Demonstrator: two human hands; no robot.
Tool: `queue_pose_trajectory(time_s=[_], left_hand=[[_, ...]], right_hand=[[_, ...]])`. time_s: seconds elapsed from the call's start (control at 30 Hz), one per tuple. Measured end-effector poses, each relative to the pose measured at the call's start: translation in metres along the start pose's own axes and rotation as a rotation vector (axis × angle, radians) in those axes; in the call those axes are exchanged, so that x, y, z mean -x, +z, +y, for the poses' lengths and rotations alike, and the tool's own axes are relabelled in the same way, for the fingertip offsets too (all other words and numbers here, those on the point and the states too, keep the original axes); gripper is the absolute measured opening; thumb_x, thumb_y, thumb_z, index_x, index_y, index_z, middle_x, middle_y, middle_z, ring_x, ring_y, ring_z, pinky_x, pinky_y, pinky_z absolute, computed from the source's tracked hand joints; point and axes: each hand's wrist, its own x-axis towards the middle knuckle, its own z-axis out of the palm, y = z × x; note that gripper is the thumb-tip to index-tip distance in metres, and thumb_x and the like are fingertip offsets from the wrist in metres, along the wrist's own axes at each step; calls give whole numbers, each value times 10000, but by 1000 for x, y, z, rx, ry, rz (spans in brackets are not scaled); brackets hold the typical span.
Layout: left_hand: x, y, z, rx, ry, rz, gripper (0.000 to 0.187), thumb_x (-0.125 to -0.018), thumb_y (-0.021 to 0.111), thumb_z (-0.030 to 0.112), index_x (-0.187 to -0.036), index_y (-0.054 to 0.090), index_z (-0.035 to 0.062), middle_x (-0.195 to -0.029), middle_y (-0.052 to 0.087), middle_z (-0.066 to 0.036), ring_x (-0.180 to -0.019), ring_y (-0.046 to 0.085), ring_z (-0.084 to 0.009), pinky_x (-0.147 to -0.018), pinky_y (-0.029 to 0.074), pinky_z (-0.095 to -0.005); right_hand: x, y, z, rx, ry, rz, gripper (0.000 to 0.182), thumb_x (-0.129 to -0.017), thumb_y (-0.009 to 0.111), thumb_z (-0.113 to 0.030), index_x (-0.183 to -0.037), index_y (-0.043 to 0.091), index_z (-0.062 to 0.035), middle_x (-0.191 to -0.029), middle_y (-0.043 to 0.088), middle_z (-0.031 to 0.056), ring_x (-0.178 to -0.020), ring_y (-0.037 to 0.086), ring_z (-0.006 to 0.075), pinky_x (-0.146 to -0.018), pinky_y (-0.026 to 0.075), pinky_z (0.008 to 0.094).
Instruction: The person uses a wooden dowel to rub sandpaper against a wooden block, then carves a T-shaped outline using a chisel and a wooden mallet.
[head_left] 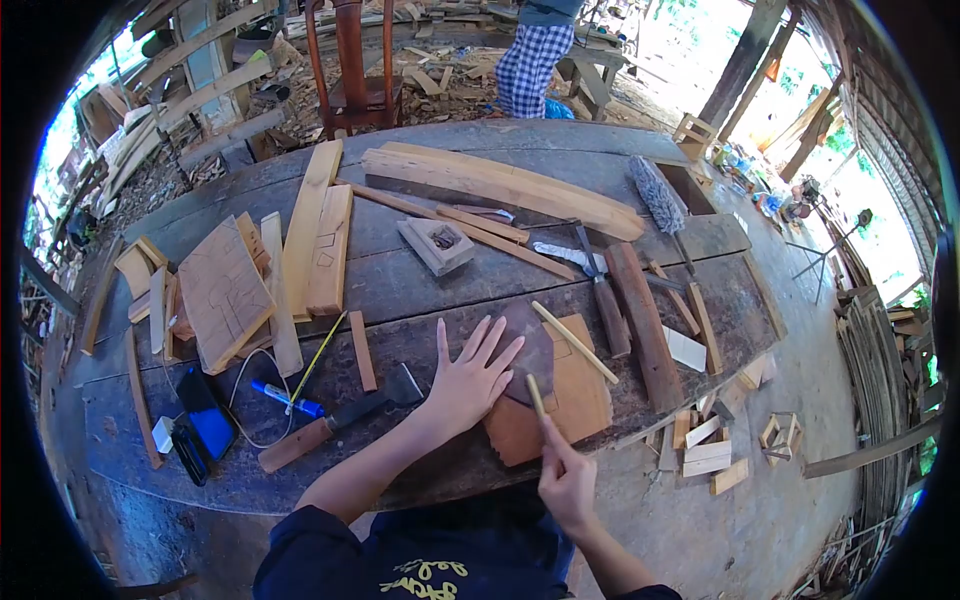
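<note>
My left hand [468, 372] lies flat with fingers spread, pressing on a dark grey-brown sheet [527, 343] that looks like sandpaper. My right hand [568, 480] is closed around a thin wooden stick [535, 393], whose far end lies over the sheet's lower edge. Partly under the sheet is a flat brown board [552, 437] near the bench's front edge. A second thin stick [577, 343] rests across the sheet and board. Left of my left hand lies a broad chisel [335, 422] with a wooden handle.
The dark bench [420, 285] holds a marked board [226, 293], long planks [500, 185], a phone [207, 410], a blue marker [287, 398], a hollowed block [436, 246] and a thick wooden bar [643, 325]. Offcuts [708, 458] lie on the floor at right. A person [537, 60] stands beyond.
</note>
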Motion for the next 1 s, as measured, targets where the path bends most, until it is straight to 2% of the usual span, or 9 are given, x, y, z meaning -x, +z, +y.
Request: queue_pose_trajectory(time_s=[0.07, 0.27, 0.37, 0.53, 0.63, 0.7, 0.83, 0.93, 1.0], left_hand=[[1, 0, 0, 13, 6, -3, 531, -1020, 442, 339, -1531, 342, 238, -1605, 239, -97, -1500, 192, -254, -1117, -38, -725], [1, 0, 0, 30, -2, -4, 539, -1016, 449, 333, -1534, 337, 231, -1603, 241, -100, -1498, 195, -257, -1137, -23, -701], [0, -1, -1, 23, 4, -3, 538, -1017, 448, 331, -1533, 338, 227, -1601, 245, -103, -1499, 194, -258, -1139, -18, -696], [0, -1, -1, 37, 3, -13, 533, -1018, 445, 333, -1530, 344, 224, -1600, 245, -105, -1500, 191, -260, -1143, -20, -690], [2, -2, 1, 28, -3, -10, 534, -1017, 448, 333, -1529, 346, 226, -1600, 246, -103, -1499, 194, -258, -1143, -20, -689], [0, -1, 0, 39, -5, -2, 530, -1018, 445, 334, -1528, 350, 227, -1601, 246, -101, -1499, 198, -257, -1142, -20, -688], [0, -2, -1, 36, 6, -3, 524, -1020, 438, 336, -1527, 354, 229, -1601, 247, -101, -1496, 206, -259, -1140, -23, -689], [1, -1, -1, 39, 1, -9, 522, -1021, 436, 337, -1526, 357, 230, -1601, 249, -101, -1494, 213, -260, -1139, -29, -689], [1, -2, 0, 24, 4, -1, 525, -1020, 439, 340, -1527, 356, 231, -1601, 251, -99, -1493, 218, -259, -1137, -30, -692]], right_hand=[[5, -4, -14, -17, 95, -118, 475, -863, 600, 27, -1322, 623, -93, -619, 513, 223, -460, 532, 282, -493, 439, 356], [-4, -8, 2, -35, 168, -42, 477, -866, 602, 19, -1327, 621, -100, -607, 508, 206, -467, 532, 288, -501, 444, 358], [5, -6, -14, 31, 75, -84, 459, -874, 598, 12, -1321, 624, -89, -603, 517, 200, -465, 549, 277, -501, 445, 356], [1, -16, -13, 9, 133, -144, 484, -870, 596, 10, -1344, 604, -90, -615, 543, 205, -467, 561, 293, -509, 458, 372], [-2, -14, -2, 47, 168, -81, 499, -869, 599, 7, -1357, 594, -99, -626, 552, 212, -473, 562, 306, -511, 459, 376], [1, -2, 2, 74, 41, -9, 494, -870, 606, 2, -1354, 594, -94, -646, 562, 224, -478, 561, 315, -508, 453, 377], [8, -7, -17, 7, 126, -143, 496, -865, 618, -8, -1353, 593, -90, -677, 586, 236, -494, 577, 326, -512, 455, 384], [3, -7, -5, -103, 73, -19, 490, -865, 614, 2, -1346, 600, -93, -653, 565, 227, -481, 565, 316, -506, 450, 373], [-1, -7, -3, -44, 120, -27, 485, -867, 613, 5, -1342, 606, -95, -644, 554, 223, -475, 562, 304, -501, 448, 367]])
